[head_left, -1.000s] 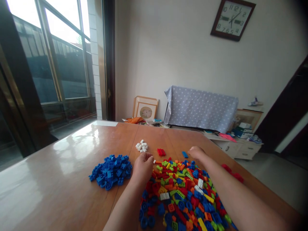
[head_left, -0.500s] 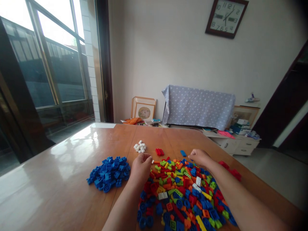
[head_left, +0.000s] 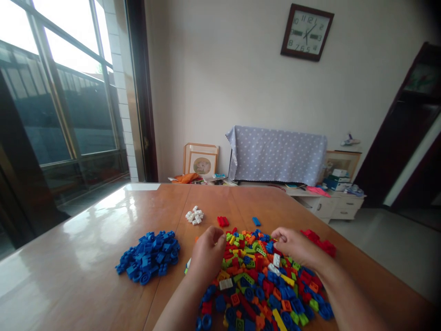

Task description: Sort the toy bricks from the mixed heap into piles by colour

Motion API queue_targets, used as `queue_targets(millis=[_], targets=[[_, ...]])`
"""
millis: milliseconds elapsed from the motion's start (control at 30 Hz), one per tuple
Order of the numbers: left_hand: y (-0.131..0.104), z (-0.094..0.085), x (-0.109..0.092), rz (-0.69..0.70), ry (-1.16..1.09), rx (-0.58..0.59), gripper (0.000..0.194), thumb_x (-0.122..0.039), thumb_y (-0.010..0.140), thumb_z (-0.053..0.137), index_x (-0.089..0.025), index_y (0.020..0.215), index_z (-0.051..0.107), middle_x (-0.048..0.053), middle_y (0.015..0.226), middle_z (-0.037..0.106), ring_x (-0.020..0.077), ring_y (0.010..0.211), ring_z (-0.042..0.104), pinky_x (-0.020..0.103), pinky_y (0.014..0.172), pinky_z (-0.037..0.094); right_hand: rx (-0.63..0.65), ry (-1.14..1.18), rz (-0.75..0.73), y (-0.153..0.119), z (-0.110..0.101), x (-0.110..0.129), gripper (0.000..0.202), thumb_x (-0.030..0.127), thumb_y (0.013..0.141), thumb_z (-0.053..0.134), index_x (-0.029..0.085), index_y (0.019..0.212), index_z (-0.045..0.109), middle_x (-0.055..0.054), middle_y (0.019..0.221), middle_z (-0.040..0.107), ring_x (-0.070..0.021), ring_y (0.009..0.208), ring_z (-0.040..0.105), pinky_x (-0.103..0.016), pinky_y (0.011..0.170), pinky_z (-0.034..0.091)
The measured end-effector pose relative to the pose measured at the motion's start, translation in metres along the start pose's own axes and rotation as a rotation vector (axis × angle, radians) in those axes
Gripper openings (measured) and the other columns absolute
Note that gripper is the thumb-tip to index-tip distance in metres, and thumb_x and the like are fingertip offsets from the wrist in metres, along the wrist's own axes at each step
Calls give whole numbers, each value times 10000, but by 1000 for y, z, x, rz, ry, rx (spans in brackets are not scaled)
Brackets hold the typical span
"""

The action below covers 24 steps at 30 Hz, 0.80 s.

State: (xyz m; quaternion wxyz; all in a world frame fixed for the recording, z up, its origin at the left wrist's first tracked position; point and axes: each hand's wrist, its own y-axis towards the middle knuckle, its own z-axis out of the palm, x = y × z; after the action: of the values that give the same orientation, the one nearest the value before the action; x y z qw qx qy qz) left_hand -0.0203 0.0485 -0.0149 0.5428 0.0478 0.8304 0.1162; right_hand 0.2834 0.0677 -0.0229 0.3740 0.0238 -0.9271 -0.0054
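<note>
A mixed pile of toy building bricks (head_left: pixel 248 278) in red, blue, green, orange, yellow and white lies on the wooden table. Over its left far side is my left hand (head_left: pixel 209 250), closed with fingertips together; whatever they may hold is hidden. At the far right side of the pile my right hand (head_left: pixel 291 244) reaches down, fingers curled in among the bricks, their contents unclear. A heap of blue bricks (head_left: pixel 149 257) lies left of my left hand. Beyond the hands are a white brick cluster (head_left: pixel 195 215), red bricks (head_left: pixel 223 221) and one blue brick (head_left: pixel 256 221).
More red bricks (head_left: pixel 320 243) lie past my right forearm. The glossy table (head_left: pixel 86 239) extends to the left. Behind it, a cabinet (head_left: pixel 339 208) carries an object under a dotted cloth (head_left: pixel 277 154), and framed pictures (head_left: pixel 202 161) lean against the wall.
Both hands have come nearer to me and inward over the mixed pile. My right hand has left the spot beside the lone blue brick. The camera view has shifted slightly.
</note>
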Motion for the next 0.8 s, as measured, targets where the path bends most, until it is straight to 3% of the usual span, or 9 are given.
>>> queue_targets(millis=[167,333,433,600,800], targets=[[-8,8,-5,59,78,55,179,-336,878,553,-192,883,659,49,884,704,182,814,616,240,672,388,51,-99,-13,0,12,-6,367,228,738,623,172,1094,697,29,685,616,-132,633,567,-208,541,347],[-14,12,-13,87,134,90,148,-306,877,553,-200,844,650,41,842,682,177,794,598,242,668,369,48,-154,-32,1,17,-2,187,190,724,615,185,873,728,28,624,604,-124,595,542,-214,513,297],[-17,13,-16,104,119,97,137,-300,881,550,-210,860,652,38,854,685,181,808,600,247,679,376,18,-96,-66,0,18,3,206,222,753,625,185,927,727,27,649,608,-129,601,541,-216,531,330],[-23,17,-20,136,-26,124,178,-345,905,563,-197,939,655,54,931,695,186,865,605,258,730,419,19,115,-275,-14,28,34,325,358,874,587,209,1142,695,-2,784,641,-164,731,583,-240,667,455],[-26,24,-19,17,-363,248,248,-378,862,641,-160,981,633,38,848,654,152,775,582,234,661,432,63,178,-386,-29,60,66,331,465,890,604,286,1152,698,-50,973,703,-231,864,642,-310,778,528]])
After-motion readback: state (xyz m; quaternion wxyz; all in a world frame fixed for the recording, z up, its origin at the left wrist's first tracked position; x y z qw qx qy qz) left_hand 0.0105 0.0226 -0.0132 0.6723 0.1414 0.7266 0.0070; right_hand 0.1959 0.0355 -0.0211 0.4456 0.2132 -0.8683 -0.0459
